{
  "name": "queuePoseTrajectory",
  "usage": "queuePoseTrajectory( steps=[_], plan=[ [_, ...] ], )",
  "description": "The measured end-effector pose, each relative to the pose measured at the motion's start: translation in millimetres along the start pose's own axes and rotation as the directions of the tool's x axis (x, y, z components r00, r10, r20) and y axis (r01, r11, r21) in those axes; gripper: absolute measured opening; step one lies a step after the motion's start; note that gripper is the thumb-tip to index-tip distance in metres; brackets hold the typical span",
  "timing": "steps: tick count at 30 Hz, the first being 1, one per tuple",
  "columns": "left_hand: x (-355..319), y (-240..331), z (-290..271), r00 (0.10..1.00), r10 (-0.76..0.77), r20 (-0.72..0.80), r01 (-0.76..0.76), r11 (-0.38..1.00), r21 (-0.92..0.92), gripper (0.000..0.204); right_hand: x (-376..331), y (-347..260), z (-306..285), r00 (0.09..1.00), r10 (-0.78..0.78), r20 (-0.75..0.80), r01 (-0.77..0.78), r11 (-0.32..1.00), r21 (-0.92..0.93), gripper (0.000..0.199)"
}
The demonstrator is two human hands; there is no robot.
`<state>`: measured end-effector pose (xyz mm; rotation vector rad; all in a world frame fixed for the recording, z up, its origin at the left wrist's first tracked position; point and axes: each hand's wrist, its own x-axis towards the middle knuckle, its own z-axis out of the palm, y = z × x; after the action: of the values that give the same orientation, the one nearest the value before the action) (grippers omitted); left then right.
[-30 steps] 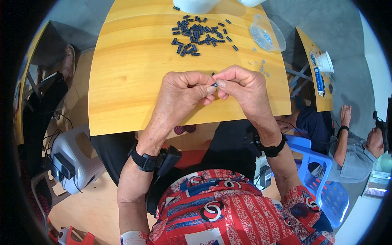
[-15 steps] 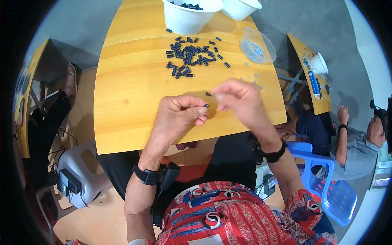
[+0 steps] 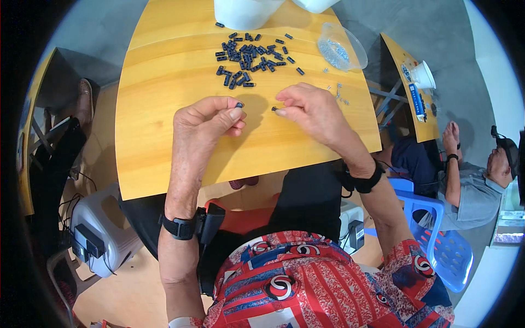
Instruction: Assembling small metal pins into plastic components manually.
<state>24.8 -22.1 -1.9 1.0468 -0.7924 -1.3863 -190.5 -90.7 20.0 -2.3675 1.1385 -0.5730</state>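
My left hand [image 3: 205, 128] is closed, pinching a small black plastic piece [image 3: 239, 105] between thumb and forefinger above the table. Fine detail on that piece is too small to make out. Across from it, my right hand [image 3: 314, 115] hovers low over the wood with thumb and forefinger apart. Right at its thumb tip lies another small black piece [image 3: 274, 109]; whether they touch, I cannot tell. Beyond both hands spreads a loose pile of short black plastic pieces [image 3: 249, 54]. Several tiny silvery parts [image 3: 339, 93] are scattered to the right of the pile.
A white tub [image 3: 246, 13] stands at the far side, with a second white container [image 3: 316, 4] beside it. A clear plastic dish [image 3: 355, 52] holds small shiny parts. At right, a person [image 3: 465, 186] sits near another table [image 3: 415, 98] and a blue chair [image 3: 448, 246].
My left hand has moved left and away from the right, still pinching its black piece. The right hand's fingers have come down beside the loose piece. The whole view has shifted slightly.
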Motion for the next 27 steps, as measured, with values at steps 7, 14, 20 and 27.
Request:
queuePoseTrajectory(
  steps=[7, 14, 20, 27],
  plan=[
    [-1.9, -3.1, 1.5, 0.997, -0.014, 0.071, 0.016, 1.000, -0.027, 0.012, 1.0, 0.4, 19.2, 0.978, -0.187, -0.093, 0.173, 0.975, -0.138, 0.011],
    [-4.4, -4.3, 3.6, 0.992, -0.027, 0.123, 0.040, 0.994, -0.100, 0.010, 1.9, -41.9, -8.8, 0.929, 0.316, 0.190, -0.344, 0.552, 0.760, 0.013],
    [-3.6, -8.1, 9.2, 0.991, -0.050, 0.123, 0.062, 0.994, -0.094, 0.008, 2.1, -49.8, 11.9, 0.934, 0.294, 0.203, -0.318, 0.427, 0.847, 0.014],
    [-1.9, -12.1, 11.8, 0.994, -0.052, 0.101, 0.057, 0.997, -0.049, 0.007, 6.1, -49.0, 28.4, 0.962, 0.269, 0.051, -0.233, 0.704, 0.671, 0.010]
  ],
)
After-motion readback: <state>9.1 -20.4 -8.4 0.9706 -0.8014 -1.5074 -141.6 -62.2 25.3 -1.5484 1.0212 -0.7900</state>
